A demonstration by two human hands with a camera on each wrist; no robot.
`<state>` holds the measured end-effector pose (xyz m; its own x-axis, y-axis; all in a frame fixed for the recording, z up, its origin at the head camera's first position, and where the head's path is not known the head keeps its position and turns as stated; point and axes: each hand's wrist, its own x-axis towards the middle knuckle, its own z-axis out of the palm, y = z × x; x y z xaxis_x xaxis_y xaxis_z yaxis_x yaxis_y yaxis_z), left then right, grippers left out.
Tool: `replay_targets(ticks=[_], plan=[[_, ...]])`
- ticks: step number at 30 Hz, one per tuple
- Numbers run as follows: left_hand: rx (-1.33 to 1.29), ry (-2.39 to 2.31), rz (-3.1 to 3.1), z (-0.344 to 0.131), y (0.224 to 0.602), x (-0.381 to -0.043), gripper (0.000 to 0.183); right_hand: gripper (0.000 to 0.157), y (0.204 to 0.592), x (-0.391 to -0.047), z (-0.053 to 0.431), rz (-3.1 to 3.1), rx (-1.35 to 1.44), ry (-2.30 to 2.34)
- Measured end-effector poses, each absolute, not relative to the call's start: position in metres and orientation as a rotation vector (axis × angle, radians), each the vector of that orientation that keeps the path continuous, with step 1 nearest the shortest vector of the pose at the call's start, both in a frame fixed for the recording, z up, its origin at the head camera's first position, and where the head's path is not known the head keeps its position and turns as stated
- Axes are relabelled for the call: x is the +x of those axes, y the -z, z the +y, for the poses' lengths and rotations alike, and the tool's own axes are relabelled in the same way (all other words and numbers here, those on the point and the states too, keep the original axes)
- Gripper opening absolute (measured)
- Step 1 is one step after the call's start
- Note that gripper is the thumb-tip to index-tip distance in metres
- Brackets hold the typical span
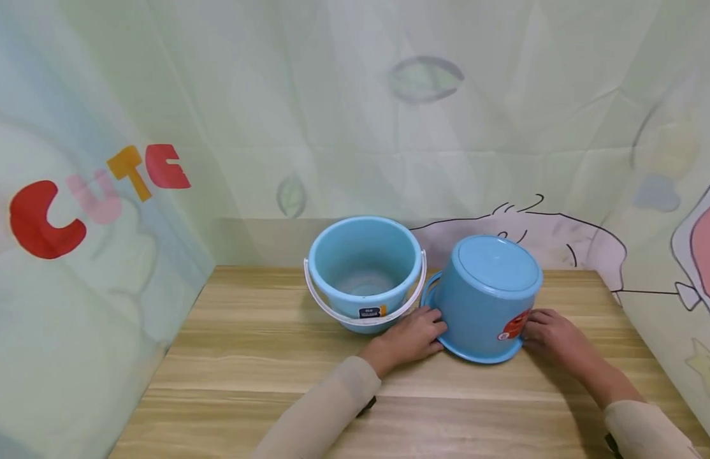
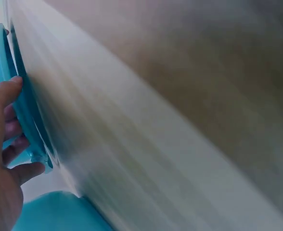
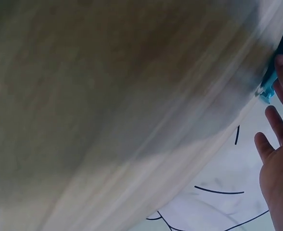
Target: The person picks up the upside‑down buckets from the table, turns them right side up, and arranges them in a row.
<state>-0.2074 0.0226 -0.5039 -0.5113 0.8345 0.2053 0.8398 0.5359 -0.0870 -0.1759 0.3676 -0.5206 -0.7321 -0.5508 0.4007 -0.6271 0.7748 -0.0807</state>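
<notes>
Inverted bucket point(image 1: 482, 303), centre-right: rim point(image 1: 485, 360) pinched by left grip point(image 1: 409, 336) and right grip point(image 1: 561, 339), both part-curled; uneven hold could tip it into upright bucket point(image 1: 363, 274), centre.

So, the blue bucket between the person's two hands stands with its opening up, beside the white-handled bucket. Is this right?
Not quite: the blue bucket between the left hand and the right hand is upside down, with its base on top, as the head view shows. It is indeed beside the white-handled bucket.
</notes>
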Motion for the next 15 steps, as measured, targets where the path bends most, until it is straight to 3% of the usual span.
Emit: replay_targets(ticks=[15], plan=[[-1.41,0.267,-2.385,0.018,0.507,-0.208,0.014,0.03,0.511,-0.162,0.361,-2.777,0.689,-0.423]])
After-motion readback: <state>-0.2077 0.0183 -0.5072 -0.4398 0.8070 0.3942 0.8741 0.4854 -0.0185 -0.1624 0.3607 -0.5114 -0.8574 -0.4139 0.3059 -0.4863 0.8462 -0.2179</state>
